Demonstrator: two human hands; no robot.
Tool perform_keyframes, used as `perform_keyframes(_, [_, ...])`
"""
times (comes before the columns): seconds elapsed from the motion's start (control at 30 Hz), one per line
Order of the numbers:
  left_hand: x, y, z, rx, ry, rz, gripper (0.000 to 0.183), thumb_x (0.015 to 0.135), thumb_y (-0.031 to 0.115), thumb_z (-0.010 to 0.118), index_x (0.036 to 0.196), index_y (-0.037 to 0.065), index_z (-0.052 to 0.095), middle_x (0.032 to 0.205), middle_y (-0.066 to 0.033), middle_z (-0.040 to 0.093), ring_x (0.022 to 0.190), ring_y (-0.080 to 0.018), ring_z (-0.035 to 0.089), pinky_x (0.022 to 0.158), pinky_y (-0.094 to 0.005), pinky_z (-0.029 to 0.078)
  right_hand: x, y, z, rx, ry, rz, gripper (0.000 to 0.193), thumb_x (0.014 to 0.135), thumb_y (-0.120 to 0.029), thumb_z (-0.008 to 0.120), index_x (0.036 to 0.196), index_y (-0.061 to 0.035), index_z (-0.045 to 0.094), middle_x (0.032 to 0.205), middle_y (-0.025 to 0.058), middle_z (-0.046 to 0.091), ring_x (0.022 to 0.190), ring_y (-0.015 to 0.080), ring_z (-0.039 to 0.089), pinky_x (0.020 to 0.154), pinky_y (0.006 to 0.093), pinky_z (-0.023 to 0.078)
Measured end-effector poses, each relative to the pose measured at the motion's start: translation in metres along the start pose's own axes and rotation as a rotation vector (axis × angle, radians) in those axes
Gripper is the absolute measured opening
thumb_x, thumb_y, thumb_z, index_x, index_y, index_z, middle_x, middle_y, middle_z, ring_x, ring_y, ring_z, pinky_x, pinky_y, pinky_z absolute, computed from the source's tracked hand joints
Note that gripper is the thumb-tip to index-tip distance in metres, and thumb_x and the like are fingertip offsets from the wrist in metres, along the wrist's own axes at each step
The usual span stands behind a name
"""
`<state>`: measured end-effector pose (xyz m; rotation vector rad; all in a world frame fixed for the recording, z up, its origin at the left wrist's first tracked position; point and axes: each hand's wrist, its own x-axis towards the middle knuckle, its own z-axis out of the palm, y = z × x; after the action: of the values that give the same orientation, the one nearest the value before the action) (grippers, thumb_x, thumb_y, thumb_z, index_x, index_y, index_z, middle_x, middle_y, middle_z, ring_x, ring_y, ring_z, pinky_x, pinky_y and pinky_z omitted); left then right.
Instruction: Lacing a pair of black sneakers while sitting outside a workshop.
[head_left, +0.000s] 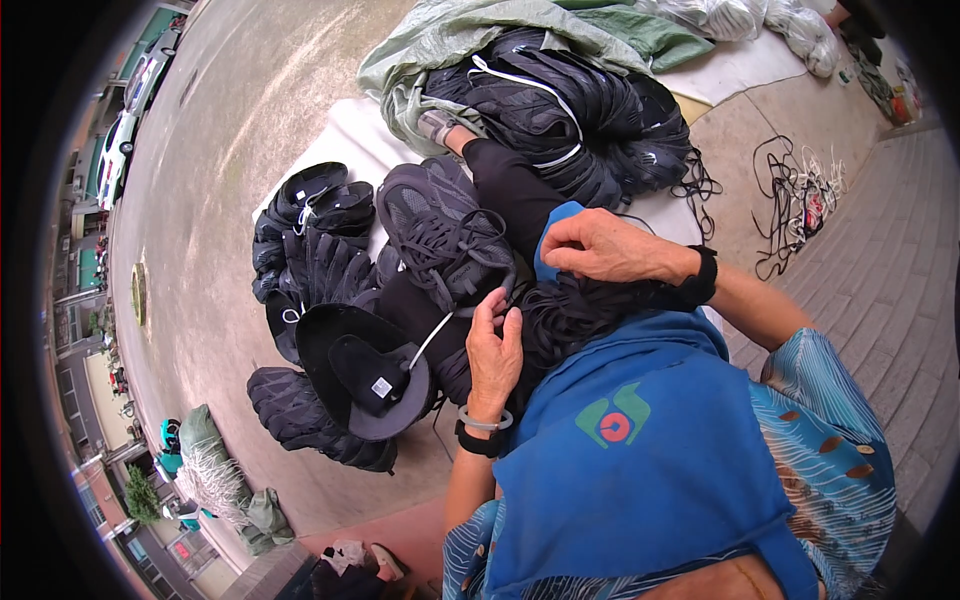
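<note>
A dark grey shoe upper (435, 225) with black laces threaded across its front lies over my legs. My left hand (495, 345) is beside its lower end, thumb apart from the fingers, fingertips near the upper's edge; I see nothing held. My right hand (605, 245) is curled with its fingertips pressed together, above a heap of black shoelaces (572, 318) in my lap. What it pinches, if anything, is hidden. The blue apron (640, 440) covers my lap and shows at that hand. Left of my left hand lies a black-lined upper (350, 375) with a white label inside.
Nested dark uppers (320, 250) stand at the left, with another bundle (315, 415) nearer. A large pile of uppers (560, 110) sits at the far side under a pale green woven sack (400, 75). Loose black and white laces (795, 200) lie on the ground at right.
</note>
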<state>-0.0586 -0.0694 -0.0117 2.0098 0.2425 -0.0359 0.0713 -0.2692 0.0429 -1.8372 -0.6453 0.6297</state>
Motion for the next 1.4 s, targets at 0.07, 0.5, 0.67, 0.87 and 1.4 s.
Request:
perform_keyframes(0.07, [0.007,-0.005,-0.001,0.031,0.0,0.016,0.038,0.091,0.016,0.058,0.125,-0.001,0.051,0.107,-0.0147,0.063,0.092,-0.0161,0.06,0.079,-0.028,0.048,0.008,0.017,0.013,-0.089,-0.053,-0.015,0.022,0.082,-0.018,0.057,0.086,0.0028,0.064,0.071,0.0141,0.062,0.061,0.0242,0.061,0.06,0.0338,0.048])
perform_keyframes(0.5, [0.059,-0.006,0.007,0.531,-0.235,-0.222,0.053,0.087,0.044,0.056,0.106,-0.005,0.059,0.092,-0.0278,0.064,0.09,-0.0403,0.063,0.076,-0.045,0.048,0.044,0.028,0.035,-0.237,-0.197,-0.085,0.023,0.08,-0.018,0.054,0.084,0.002,0.065,0.075,0.0209,0.064,0.074,0.0372,0.063,0.068,0.0418,0.049])
perform_keyframes(0.67, [0.056,-0.012,-0.004,0.16,-0.086,-0.299,0.053,0.084,0.046,0.061,0.085,-0.007,0.066,0.079,-0.024,0.066,0.079,-0.0345,0.066,0.071,-0.0411,0.048,0.046,0.036,0.03,-0.265,-0.142,0.007,0.023,0.082,-0.017,0.053,0.089,0.0025,0.064,0.079,0.0192,0.065,0.074,0.0345,0.064,0.069,0.0389,0.049])
perform_keyframes(0.87, [0.032,0.02,-0.035,-0.089,0.119,-0.227,0.047,0.083,0.038,0.066,0.09,-0.009,0.065,0.079,-0.0143,0.068,0.075,-0.0187,0.061,0.072,-0.0344,0.048,0.053,0.018,0.029,0.034,-0.019,0.193,0.029,0.087,-0.02,0.053,0.104,0.003,0.058,0.083,0.0165,0.065,0.073,0.0295,0.064,0.07,0.0371,0.05])
perform_keyframes(1.4, [-0.084,-0.073,-0.167,-0.859,0.926,-0.495,0.029,0.09,0.029,0.059,0.096,0.001,0.063,0.062,0.004,0.052,0.049,-0.0059,0.049,0.043,-0.02,0.039,0.093,0.009,0.077,-0.138,-0.141,-0.069,0.033,0.083,-0.022,0.056,0.103,0.0048,0.057,0.084,0.0207,0.065,0.082,0.0365,0.064,0.075,0.0415,0.05])
